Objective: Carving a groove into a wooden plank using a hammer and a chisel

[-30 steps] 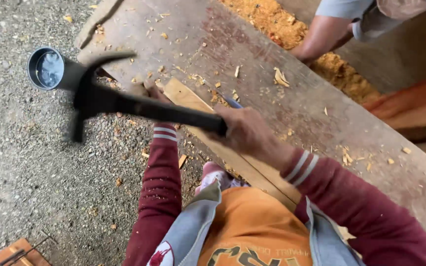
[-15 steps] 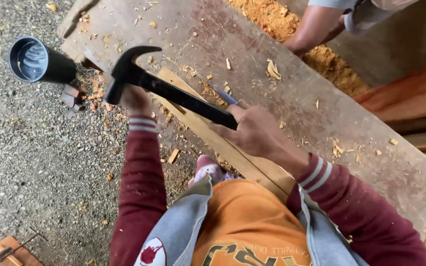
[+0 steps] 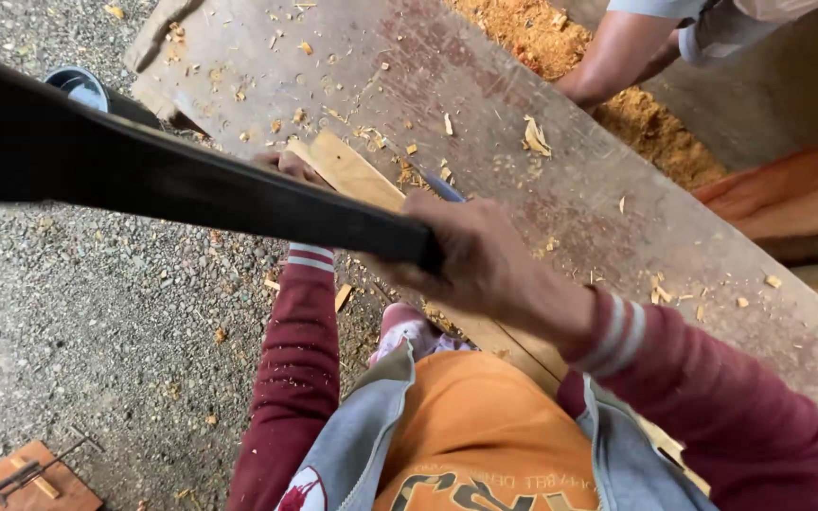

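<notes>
My right hand (image 3: 481,262) grips the black handle of a hammer (image 3: 172,180), which is raised close to the camera and runs blurred off the left edge; its head is out of view. My left hand (image 3: 288,165) shows only as knuckles above the handle, holding the near end of a pale wooden strip (image 3: 357,175). The strip lies along the edge of a wide, worn plank (image 3: 542,161) strewn with wood chips. A blue object (image 3: 444,186) pokes out beside my right hand.
A dark round can (image 3: 82,85) stands on the gravel ground (image 3: 97,331) at the upper left. Another person's arm (image 3: 617,57) reaches in at the top right above a sawdust heap (image 3: 560,38). Reddish boards (image 3: 797,189) lie at the right, and a small wooden piece (image 3: 21,483) sits bottom left.
The hammer has swung up from the strip's end towards the camera, and its head has left the view. My left hand stays at the strip's end.
</notes>
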